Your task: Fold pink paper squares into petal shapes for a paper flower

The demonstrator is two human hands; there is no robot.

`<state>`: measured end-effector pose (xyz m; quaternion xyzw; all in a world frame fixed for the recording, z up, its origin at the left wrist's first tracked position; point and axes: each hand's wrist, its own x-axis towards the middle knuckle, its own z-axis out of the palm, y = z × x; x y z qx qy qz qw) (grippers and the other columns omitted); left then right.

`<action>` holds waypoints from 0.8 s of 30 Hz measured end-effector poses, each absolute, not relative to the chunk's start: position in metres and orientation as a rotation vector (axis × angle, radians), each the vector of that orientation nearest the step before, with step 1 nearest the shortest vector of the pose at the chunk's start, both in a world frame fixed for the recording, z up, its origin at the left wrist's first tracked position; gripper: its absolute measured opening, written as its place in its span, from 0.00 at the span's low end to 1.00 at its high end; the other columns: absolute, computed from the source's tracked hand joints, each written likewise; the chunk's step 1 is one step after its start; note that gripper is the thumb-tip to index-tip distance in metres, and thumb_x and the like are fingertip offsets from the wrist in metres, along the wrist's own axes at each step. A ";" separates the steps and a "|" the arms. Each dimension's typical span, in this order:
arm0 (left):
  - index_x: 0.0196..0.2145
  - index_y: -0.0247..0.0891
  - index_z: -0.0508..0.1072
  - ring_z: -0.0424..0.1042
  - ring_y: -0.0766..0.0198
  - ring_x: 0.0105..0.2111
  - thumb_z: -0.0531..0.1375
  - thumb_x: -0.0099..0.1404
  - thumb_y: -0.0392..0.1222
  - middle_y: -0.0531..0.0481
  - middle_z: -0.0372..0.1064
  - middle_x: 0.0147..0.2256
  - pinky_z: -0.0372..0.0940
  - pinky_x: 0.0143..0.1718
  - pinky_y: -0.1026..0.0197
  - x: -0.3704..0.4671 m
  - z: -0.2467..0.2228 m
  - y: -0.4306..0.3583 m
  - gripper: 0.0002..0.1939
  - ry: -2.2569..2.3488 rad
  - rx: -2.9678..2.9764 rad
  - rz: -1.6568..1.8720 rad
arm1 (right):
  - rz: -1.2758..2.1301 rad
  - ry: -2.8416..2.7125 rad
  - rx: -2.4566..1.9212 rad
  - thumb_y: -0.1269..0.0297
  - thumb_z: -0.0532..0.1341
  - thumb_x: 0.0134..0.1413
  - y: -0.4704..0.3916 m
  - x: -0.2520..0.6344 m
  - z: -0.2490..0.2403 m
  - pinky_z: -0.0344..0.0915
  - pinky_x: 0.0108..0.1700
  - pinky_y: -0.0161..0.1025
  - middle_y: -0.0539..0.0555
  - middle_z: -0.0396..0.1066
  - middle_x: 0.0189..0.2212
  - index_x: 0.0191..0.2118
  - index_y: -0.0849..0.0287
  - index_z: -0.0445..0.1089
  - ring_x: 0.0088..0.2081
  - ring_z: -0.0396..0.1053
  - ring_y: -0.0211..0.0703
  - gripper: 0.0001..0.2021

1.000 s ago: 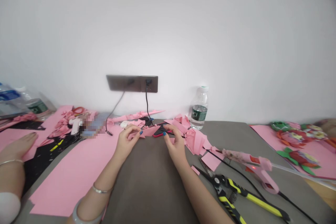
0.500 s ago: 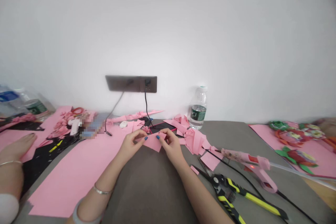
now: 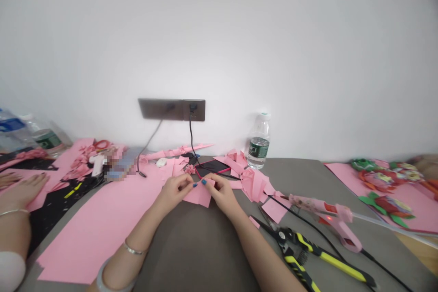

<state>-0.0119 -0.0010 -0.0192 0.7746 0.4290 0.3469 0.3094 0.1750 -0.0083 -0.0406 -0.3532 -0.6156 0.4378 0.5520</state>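
Between my two hands is a small pink paper piece (image 3: pixel 199 195), pinched along its upper edge, its lower part hanging free above the grey table (image 3: pixel 201 255). My left hand (image 3: pixel 178 191) grips it at the left, thumb and fingers pressed together. From the right, my right hand (image 3: pixel 217 189) pinches it close to the left thumb. Just behind them lies a dark phone-like object (image 3: pixel 214 167) with a pink edge. A large pink paper sheet (image 3: pixel 99 232) spreads left of my left forearm.
Scissors (image 3: pixel 290 242) and a pink glue gun (image 3: pixel 337 219) lie at the right. A water bottle (image 3: pixel 259 142) stands by the wall. Paper flowers (image 3: pixel 390 203) rest at far right. Another person's hand (image 3: pixel 25 191) presses pink paper at far left.
My hands have come closer together and slightly lower, and the paper between them has turned, its lower edge now broader. At far left, a second hand of the other person has come into view.
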 end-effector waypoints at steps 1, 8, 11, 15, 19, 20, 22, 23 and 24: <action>0.28 0.38 0.65 0.54 0.70 0.17 0.55 0.66 0.45 0.61 0.53 0.17 0.49 0.22 0.67 -0.013 -0.019 -0.001 0.11 1.146 2.018 0.959 | 1.038 -1.366 -0.836 0.57 0.62 0.56 -0.007 0.176 -0.041 0.60 0.32 0.36 0.51 0.71 0.28 0.30 0.59 0.73 0.30 0.66 0.40 0.11; 0.45 0.39 0.65 0.61 0.68 0.19 0.50 0.69 0.45 0.57 0.65 0.23 0.56 0.23 0.67 -0.025 -0.025 0.009 0.11 1.276 1.738 1.369 | 1.401 -0.536 -0.613 0.49 0.65 0.49 0.005 0.186 -0.042 0.64 0.28 0.34 0.52 0.77 0.38 0.45 0.51 0.68 0.29 0.71 0.38 0.18; 0.43 0.39 0.67 0.65 0.66 0.22 0.51 0.68 0.44 0.57 0.65 0.22 0.59 0.25 0.67 -0.027 -0.028 0.013 0.10 1.310 1.760 1.360 | 1.620 -0.598 -0.563 0.50 0.66 0.49 0.002 0.182 -0.040 0.65 0.29 0.33 0.52 0.78 0.35 0.43 0.53 0.70 0.28 0.71 0.38 0.18; 0.40 0.39 0.68 0.73 0.61 0.34 0.54 0.65 0.41 0.51 0.72 0.31 0.65 0.36 0.61 -0.033 -0.031 0.020 0.08 1.465 1.912 1.372 | 1.752 -0.770 -0.550 0.51 0.68 0.47 -0.006 0.173 -0.039 0.61 0.28 0.33 0.52 0.75 0.28 0.41 0.59 0.76 0.25 0.67 0.35 0.19; 0.42 0.39 0.69 0.72 0.56 0.46 0.54 0.63 0.40 0.45 0.73 0.43 0.65 0.49 0.54 -0.040 -0.035 0.027 0.10 1.532 2.015 1.369 | 1.698 -0.837 -0.596 0.48 0.69 0.45 -0.008 0.171 -0.042 0.56 0.27 0.34 0.52 0.71 0.21 0.28 0.62 0.78 0.23 0.63 0.35 0.18; 0.43 0.39 0.70 0.71 0.55 0.48 0.54 0.62 0.41 0.44 0.73 0.45 0.64 0.52 0.52 -0.041 -0.038 0.028 0.11 1.536 2.024 1.355 | 1.681 -0.853 -0.600 0.49 0.68 0.46 -0.008 0.171 -0.042 0.55 0.27 0.34 0.51 0.69 0.19 0.25 0.62 0.77 0.23 0.62 0.35 0.18; 0.46 0.39 0.70 0.69 0.51 0.52 0.58 0.60 0.41 0.42 0.72 0.49 0.62 0.55 0.47 -0.043 -0.045 0.030 0.15 1.558 2.043 1.320 | 1.648 -0.889 -0.584 0.50 0.66 0.50 -0.009 0.171 -0.041 0.52 0.27 0.35 0.49 0.64 0.15 0.20 0.61 0.74 0.21 0.59 0.35 0.20; 0.47 0.39 0.70 0.67 0.48 0.54 0.60 0.58 0.42 0.41 0.71 0.51 0.60 0.56 0.45 -0.044 -0.049 0.031 0.19 1.581 2.058 1.285 | 1.636 -0.902 -0.566 0.50 0.65 0.52 -0.009 0.171 -0.041 0.51 0.27 0.35 0.49 0.61 0.14 0.18 0.61 0.73 0.21 0.57 0.35 0.21; 0.49 0.38 0.70 0.66 0.45 0.56 0.62 0.55 0.43 0.39 0.70 0.53 0.59 0.57 0.42 -0.044 -0.053 0.032 0.23 1.612 2.077 1.239 | 1.629 -0.910 -0.546 0.51 0.64 0.53 -0.010 0.171 -0.040 0.49 0.26 0.36 0.48 0.59 0.14 0.16 0.61 0.71 0.21 0.56 0.35 0.22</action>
